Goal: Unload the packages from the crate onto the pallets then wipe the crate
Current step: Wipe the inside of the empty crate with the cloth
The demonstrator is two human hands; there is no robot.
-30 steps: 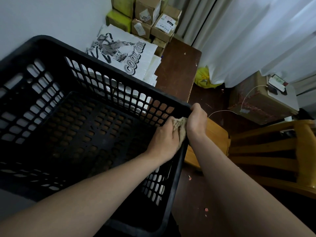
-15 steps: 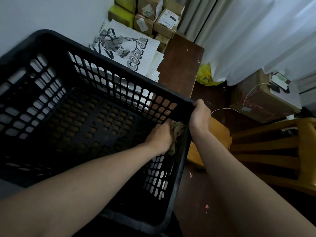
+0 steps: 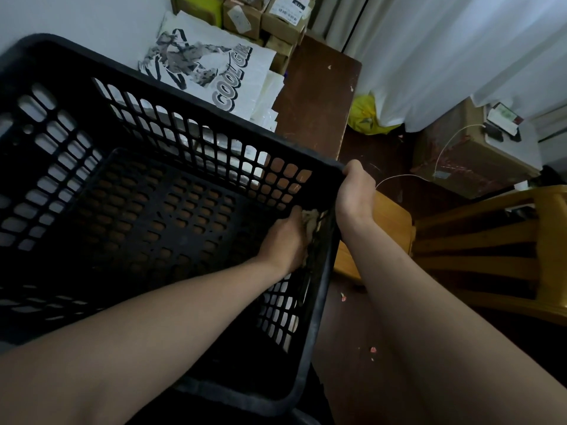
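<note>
My right hand (image 3: 354, 194) clamped on crate (image 3: 184, 96) far right corner, left hand (image 3: 283, 240) inside gripping cloth (image 3: 310, 222) against right wall, its fingers hidden.

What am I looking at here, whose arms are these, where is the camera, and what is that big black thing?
There is no machine here. These are a person's two bare arms, filmed by a camera worn on the head that looks forward and down, which is why they enter from the bottom edge.

The big black thing is a plastic crate with holes in its walls and floor. I see no packages in it.

The right hand grips the crate's rim at the corner. The left hand reaches inside and holds a pale cloth against the inner wall just below that corner, as if wiping.

Behind the crate lie a white printed bag and some cardboard boxes. A wooden chair stands to the right.
</note>
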